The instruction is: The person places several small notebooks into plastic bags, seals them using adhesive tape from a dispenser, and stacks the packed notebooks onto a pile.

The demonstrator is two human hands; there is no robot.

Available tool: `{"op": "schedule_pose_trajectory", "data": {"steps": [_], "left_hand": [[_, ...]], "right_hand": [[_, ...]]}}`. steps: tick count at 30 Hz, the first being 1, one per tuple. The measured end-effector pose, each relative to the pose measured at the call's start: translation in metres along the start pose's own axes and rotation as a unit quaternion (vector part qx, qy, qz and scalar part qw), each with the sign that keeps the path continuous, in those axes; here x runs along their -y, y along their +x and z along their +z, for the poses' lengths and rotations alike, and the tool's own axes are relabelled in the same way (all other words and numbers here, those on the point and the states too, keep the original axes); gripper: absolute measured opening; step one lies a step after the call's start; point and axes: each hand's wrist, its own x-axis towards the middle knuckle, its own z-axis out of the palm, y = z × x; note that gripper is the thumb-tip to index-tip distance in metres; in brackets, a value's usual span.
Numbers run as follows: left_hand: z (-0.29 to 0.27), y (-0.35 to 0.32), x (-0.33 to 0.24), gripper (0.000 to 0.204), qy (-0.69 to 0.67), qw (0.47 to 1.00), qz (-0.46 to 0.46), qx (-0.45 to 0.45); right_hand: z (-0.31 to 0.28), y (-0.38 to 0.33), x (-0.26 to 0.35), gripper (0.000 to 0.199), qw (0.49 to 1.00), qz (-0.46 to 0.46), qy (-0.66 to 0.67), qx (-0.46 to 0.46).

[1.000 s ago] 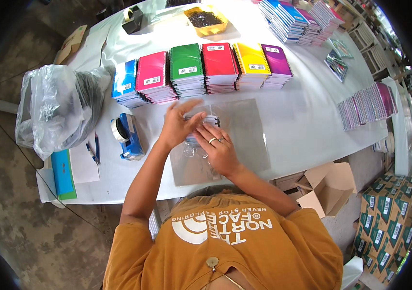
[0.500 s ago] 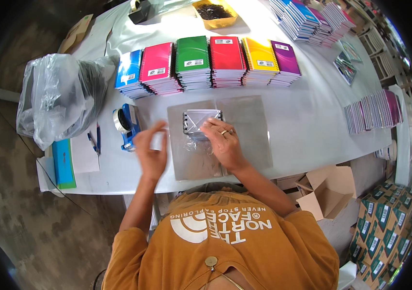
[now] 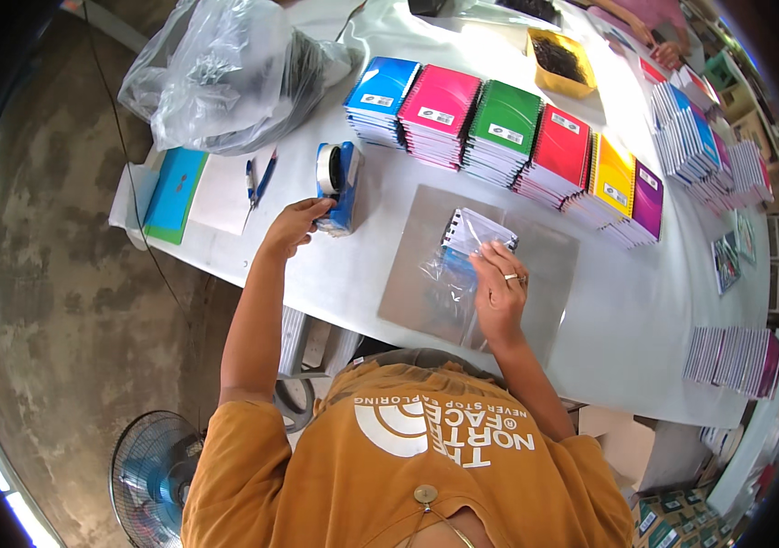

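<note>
My left hand (image 3: 294,226) reaches to the blue tape dispenser (image 3: 338,185) on the white table (image 3: 353,274) and touches its near end with curled fingers. My right hand (image 3: 499,290) presses flat on a clear plastic bag with a notebook inside (image 3: 463,251), which lies on a grey metal sheet (image 3: 536,274). A ring shows on that hand. Whether my left hand has tape between its fingers is too small to tell.
A row of spiral notebook stacks, blue (image 3: 380,99), pink (image 3: 444,114), green (image 3: 502,131), red (image 3: 558,155), yellow (image 3: 610,178) and purple (image 3: 647,199), lines the far side. A crumpled plastic bag (image 3: 225,78), pens (image 3: 257,180), a yellow tray (image 3: 561,60), more notebooks at right (image 3: 732,354), a floor fan (image 3: 152,475).
My left hand left the plastic bag and moved left to the tape dispenser. My right hand stayed pressed on the bag.
</note>
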Motion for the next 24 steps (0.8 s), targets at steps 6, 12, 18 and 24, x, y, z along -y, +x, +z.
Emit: {"op": "schedule_pose_trajectory", "data": {"steps": [6, 12, 18, 24], "left_hand": [[-0.001, -0.023, 0.084, 0.023, -0.240, 0.956, 0.163, 0.049], [0.019, -0.027, 0.031, 0.031, -0.018, 0.888, 0.196, -0.416], [0.172, -0.128, -0.073, 0.054, -0.168, 0.978, 0.106, 0.063], [0.189, -0.101, -0.040, 0.044, -0.063, 0.993, 0.042, 0.087]], "right_hand": [[0.001, -0.003, -0.003, 0.023, 1.000, -0.001, 0.007, 0.003], [0.000, -0.002, -0.007, 0.029, 1.000, -0.015, 0.013, 0.008], [-0.001, -0.002, -0.008, 0.032, 0.999, -0.025, 0.023, -0.007], [0.002, -0.007, -0.012, 0.045, 0.997, -0.010, 0.071, -0.022]]}}
